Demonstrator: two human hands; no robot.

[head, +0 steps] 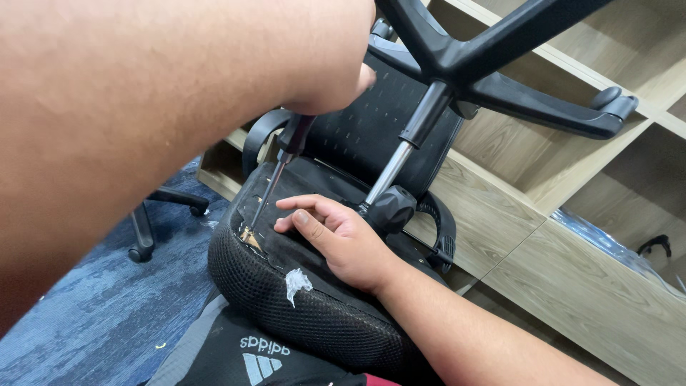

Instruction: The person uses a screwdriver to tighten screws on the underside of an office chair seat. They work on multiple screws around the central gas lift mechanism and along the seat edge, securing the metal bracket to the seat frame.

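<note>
A black office chair lies upturned across my lap, its mesh-edged seat [300,307] facing up. My left hand [325,68] reaches in from the upper left and is closed on the dark handle of a screwdriver [271,186]. The screwdriver tip touches a torn spot at the seat's left edge. My right hand [336,239] lies flat on the seat underside just right of the tip, fingers spread and pointing toward it. A scrap of white plastic [296,282] sticks to the seat rim near my wrist.
The chair's gas-lift column [400,154] rises from a black knob [391,207] to the star base [514,86] with a castor [618,100] overhead. Light wooden shelving [572,279] stands on the right. Another chair's base [168,204] stands on blue carpet [93,314] to the left.
</note>
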